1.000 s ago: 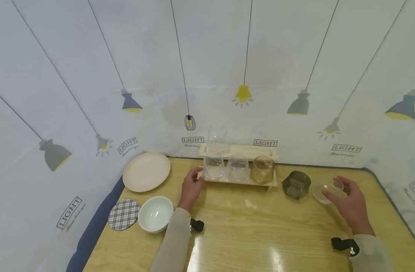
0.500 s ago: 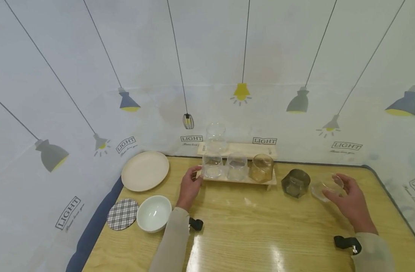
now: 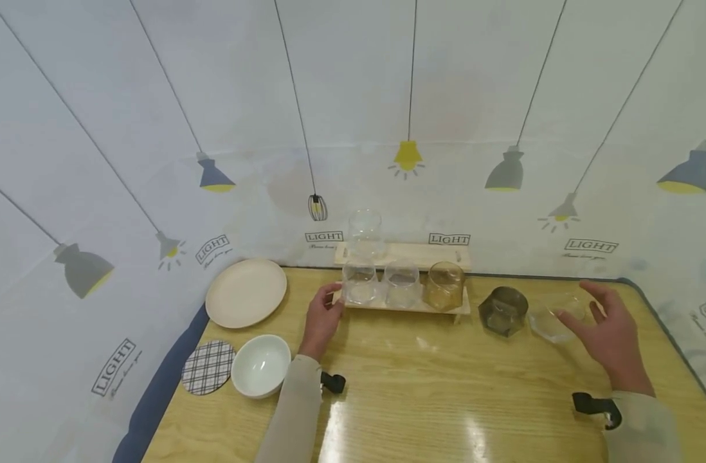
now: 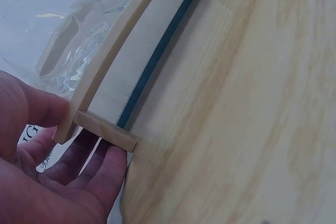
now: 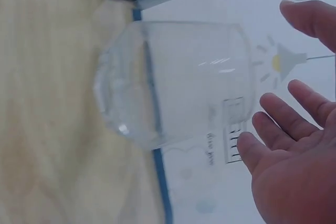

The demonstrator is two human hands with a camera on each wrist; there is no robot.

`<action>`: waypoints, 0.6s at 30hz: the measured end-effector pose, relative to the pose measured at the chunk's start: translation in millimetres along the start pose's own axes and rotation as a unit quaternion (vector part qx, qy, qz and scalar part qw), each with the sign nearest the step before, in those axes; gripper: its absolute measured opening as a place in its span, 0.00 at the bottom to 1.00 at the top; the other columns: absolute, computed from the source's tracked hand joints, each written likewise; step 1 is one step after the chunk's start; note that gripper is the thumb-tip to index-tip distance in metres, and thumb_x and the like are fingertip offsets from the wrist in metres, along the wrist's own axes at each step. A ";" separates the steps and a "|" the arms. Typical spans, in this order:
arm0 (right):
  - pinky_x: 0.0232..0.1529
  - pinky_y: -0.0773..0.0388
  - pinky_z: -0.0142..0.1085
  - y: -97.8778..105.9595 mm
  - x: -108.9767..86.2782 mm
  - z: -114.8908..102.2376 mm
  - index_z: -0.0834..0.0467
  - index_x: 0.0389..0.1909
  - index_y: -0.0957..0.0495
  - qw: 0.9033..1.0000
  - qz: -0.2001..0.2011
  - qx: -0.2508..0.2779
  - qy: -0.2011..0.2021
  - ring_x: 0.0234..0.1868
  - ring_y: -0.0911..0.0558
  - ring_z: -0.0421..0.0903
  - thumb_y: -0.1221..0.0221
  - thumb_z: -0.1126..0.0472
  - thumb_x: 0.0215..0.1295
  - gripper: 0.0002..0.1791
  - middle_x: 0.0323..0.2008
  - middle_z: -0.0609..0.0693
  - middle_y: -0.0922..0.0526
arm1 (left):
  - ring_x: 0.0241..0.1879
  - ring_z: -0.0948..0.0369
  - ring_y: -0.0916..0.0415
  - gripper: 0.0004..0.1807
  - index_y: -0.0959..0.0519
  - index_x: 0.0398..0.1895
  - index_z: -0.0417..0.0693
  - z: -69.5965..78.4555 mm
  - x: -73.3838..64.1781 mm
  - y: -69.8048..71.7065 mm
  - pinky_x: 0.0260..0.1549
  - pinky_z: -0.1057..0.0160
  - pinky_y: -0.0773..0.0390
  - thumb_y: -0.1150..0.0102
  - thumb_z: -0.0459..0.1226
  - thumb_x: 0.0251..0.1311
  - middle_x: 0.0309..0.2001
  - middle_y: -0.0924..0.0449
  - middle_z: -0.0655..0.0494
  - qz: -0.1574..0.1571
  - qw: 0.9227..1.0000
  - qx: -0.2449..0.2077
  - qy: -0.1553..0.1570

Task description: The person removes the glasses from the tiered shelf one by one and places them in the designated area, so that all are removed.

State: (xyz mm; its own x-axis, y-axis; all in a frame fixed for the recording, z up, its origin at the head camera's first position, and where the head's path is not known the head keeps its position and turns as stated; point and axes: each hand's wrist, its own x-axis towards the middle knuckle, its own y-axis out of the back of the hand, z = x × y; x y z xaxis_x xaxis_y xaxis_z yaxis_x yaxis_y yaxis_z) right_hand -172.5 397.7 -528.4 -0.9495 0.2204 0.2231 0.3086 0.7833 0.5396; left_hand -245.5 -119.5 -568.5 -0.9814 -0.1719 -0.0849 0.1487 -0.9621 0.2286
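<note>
My left hand (image 3: 324,316) grips the left end of a two-tier wooden rack (image 3: 407,307). In the left wrist view the thumb lies on the rack's front edge (image 4: 113,51) and the fingers are underneath by its end leg (image 4: 107,131). On the lower tier stand two clear glasses (image 3: 361,283) and an amber glass (image 3: 445,286); another clear glass (image 3: 365,233) is on the upper tier. My right hand (image 3: 612,331) is spread beside a clear faceted glass (image 5: 184,82) standing on the table, the fingers apart from its rim. A smoky grey glass (image 3: 503,312) stands just left of it.
A beige plate (image 3: 246,293), a plaid round mat (image 3: 209,367) and a white bowl (image 3: 262,366) lie along the left side of the wooden table (image 3: 422,399). Behind the table is a wall covering (image 3: 474,77) printed with lamps.
My right hand has set the clear faceted glass down beside the smoky one, let go and drawn back to the right. The left hand has kept its grip on the rack.
</note>
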 end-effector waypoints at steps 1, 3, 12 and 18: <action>0.64 0.40 0.10 0.4 0.6 -5.3 0.47 0.81 0.39 1.000 0.003 -0.002 0.006 0.79 0.41 0.30 0.31 0.54 0.71 0.42 0.77 0.43 0.36 | 0.52 0.52 0.19 0.20 0.20 0.65 0.51 -0.2 -0.1 0.5 0.42 0.62 0.20 0.39 0.34 0.72 0.63 0.19 0.43 0.000 1.000 -0.002 0.001; 0.65 0.39 0.11 -0.1 2.3 -16.8 0.46 0.81 0.38 1.000 0.009 0.002 0.018 0.78 0.40 0.28 0.31 0.56 0.71 0.41 0.77 0.42 0.36 | 0.52 0.51 0.19 0.20 0.20 0.65 0.51 -0.3 -0.6 1.5 0.42 0.62 0.20 0.39 0.34 0.72 0.64 0.20 0.43 -0.002 1.000 -0.005 0.004; 0.60 0.31 0.13 -29.5 15.5 -69.9 0.57 0.76 0.33 0.995 0.014 0.034 0.091 0.69 0.33 0.22 0.31 0.63 0.69 0.36 0.71 0.49 0.29 | 0.50 0.51 0.18 0.19 0.20 0.63 0.48 -3.0 3.0 1.6 0.40 0.63 0.20 0.39 0.32 0.71 0.62 0.19 0.40 0.005 1.000 -0.005 -0.017; 0.62 0.29 0.16 -55.3 23.0 -97.9 0.59 0.75 0.32 0.991 0.004 0.069 0.117 0.68 0.29 0.26 0.32 0.63 0.70 0.34 0.70 0.56 0.26 | 0.53 0.50 0.18 0.19 0.20 0.64 0.48 -4.3 4.8 -0.4 0.43 0.61 0.20 0.40 0.33 0.71 0.63 0.19 0.42 0.001 1.000 0.007 -0.015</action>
State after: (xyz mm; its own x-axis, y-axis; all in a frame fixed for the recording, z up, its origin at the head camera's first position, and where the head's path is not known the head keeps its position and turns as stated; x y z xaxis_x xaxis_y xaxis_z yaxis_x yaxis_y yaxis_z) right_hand -205.9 302.6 -473.7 -0.9030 0.0991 0.4180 0.2905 0.8576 0.4243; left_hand -249.7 -120.8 -573.2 -0.9842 -0.1680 -0.0557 0.1498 -0.9584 0.2429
